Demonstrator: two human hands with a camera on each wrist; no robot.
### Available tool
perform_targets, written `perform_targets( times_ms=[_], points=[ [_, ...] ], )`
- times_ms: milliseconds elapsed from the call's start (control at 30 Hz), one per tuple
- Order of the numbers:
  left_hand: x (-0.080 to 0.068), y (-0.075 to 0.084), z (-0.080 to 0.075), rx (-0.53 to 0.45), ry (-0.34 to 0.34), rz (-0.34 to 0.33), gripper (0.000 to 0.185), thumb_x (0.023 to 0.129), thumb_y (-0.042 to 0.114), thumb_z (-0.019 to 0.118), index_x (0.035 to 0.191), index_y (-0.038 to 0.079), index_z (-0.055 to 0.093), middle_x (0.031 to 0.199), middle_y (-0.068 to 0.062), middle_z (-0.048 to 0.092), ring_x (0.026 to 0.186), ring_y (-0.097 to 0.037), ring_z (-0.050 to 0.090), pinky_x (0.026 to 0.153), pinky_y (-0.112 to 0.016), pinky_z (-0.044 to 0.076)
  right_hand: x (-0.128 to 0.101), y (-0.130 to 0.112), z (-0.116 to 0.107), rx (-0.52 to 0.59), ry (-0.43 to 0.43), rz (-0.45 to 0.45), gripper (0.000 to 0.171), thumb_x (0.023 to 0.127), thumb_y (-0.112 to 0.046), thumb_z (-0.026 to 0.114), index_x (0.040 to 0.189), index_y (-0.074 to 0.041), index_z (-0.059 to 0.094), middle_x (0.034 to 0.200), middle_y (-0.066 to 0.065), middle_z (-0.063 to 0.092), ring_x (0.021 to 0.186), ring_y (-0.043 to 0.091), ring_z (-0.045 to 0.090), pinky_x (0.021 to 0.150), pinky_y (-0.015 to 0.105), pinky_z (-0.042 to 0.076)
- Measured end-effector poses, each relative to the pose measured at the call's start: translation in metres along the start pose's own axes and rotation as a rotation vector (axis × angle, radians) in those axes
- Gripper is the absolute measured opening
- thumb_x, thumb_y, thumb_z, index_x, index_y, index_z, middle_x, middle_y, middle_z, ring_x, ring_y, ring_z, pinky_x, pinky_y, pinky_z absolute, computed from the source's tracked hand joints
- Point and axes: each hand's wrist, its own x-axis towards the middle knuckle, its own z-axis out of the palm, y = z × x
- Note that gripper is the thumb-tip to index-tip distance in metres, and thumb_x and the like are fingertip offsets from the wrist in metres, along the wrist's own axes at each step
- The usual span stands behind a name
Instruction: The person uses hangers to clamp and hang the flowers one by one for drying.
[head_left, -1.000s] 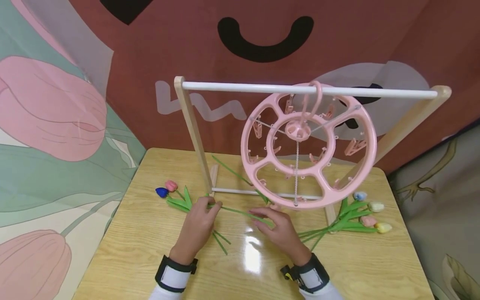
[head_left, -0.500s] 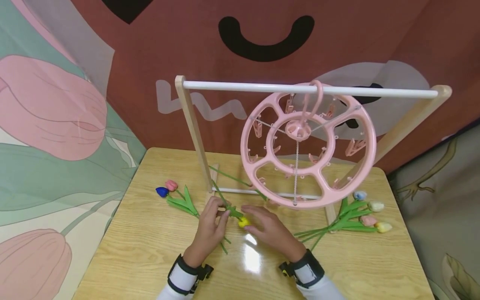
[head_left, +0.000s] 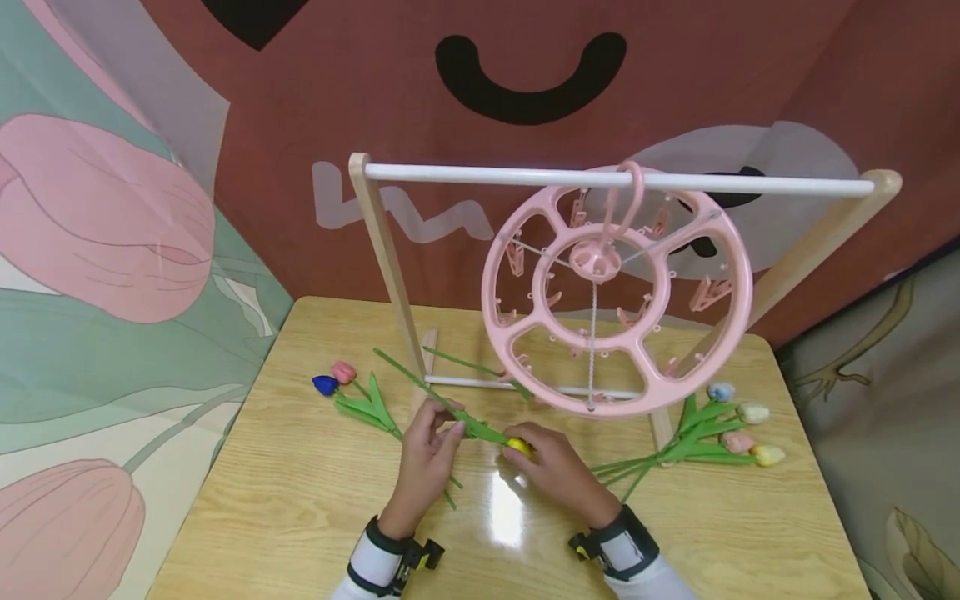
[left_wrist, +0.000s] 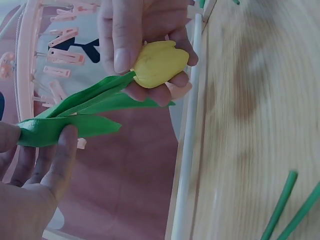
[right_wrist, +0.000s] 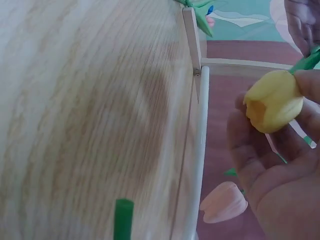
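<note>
The leaves [left_wrist: 97,126] of the yellow tulip [left_wrist: 95,93] are pinched by the left hand [head_left: 426,457]. Its bloom [right_wrist: 275,101] is gripped by the right hand [head_left: 561,471].

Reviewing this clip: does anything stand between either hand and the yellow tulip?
Nothing visible does. The right hand holds the yellow tulip by its bloom; the left hand grips it at the leaves.

A yellow tulip [left_wrist: 161,64] with smooth, closed-up petals, long green leaves and a slender green stem [head_left: 405,372] is held above the counter [head_left: 255,467], leaves in the left grip [head_left: 426,442], bloom in the right grip [head_left: 558,471]. It slants across, stem end toward the far left corner.
</note>
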Motion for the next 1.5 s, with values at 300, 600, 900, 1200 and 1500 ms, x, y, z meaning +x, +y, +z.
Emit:
perform_targets(
  times_ms=[300,600,900,1200,1500],
  points=[
    [-0.001,-0.007,0.007,0.021,0.04,-0.019,0.033,0.1,-0.006,0.06,0.133,-0.004,0.059,0.131,-0.019,0.063,0.122,-0.016,0.062,0.096,-0.029,0.061,-0.003,0.001,-0.004,0.119,0.061,0.018,0.01,0.098,-0.015,0.071,0.108,-0.016,0.074,0.098,-0.004,0.074,0.087,0.003,0.064,0.074,0.024,0.06],
    [-0.01,-0.016,0.024,-0.248,0.047,-0.226,0.045,0.099,-0.004,0.062,0.142,-0.01,0.051,0.137,-0.034,0.059,0.129,-0.021,0.064,0.109,-0.031,0.054,-0.002,-0.005,-0.02,0.078,0.07,-0.018,0.013,0.098,-0.013,0.07,0.11,-0.017,0.074,0.097,-0.007,0.072,0.082,0.001,0.061,0.071,0.022,0.058],
    [-0.006,-0.014,0.039,-0.341,0.105,-0.244,0.031,0.103,0.002,0.059,0.132,-0.008,0.059,0.121,-0.032,0.068,0.111,-0.024,0.073,0.097,-0.043,0.062,-0.005,-0.008,-0.03,0.076,0.033,-0.004,0.023,0.099,-0.017,0.07,0.122,-0.014,0.074,0.112,-0.001,0.076,0.094,0.007,0.068,0.078,0.025,0.061],
    [-0.003,-0.014,0.043,-0.398,0.129,-0.217,0.02,0.104,0.0,0.057,0.122,-0.007,0.061,0.109,-0.008,0.073,0.103,-0.029,0.074,0.09,-0.043,0.065,-0.025,0.003,-0.048,0.079,-0.033,0.095,0.032,0.103,-0.026,0.065,0.132,-0.013,0.068,0.121,-0.002,0.073,0.1,0.011,0.069,0.085,0.029,0.063],
    [-0.005,-0.011,0.042,-0.326,0.133,-0.252,0.02,0.103,0.005,0.06,0.12,-0.007,0.06,0.109,-0.008,0.071,0.103,-0.022,0.074,0.089,-0.04,0.065,-0.045,0.015,-0.075,-0.041,0.155,0.124,0.006,0.096,-0.015,0.075,0.093,-0.017,0.07,0.072,-0.012,0.057,0.062,-0.001,0.048,0.051,0.02,0.046]
  ],
)
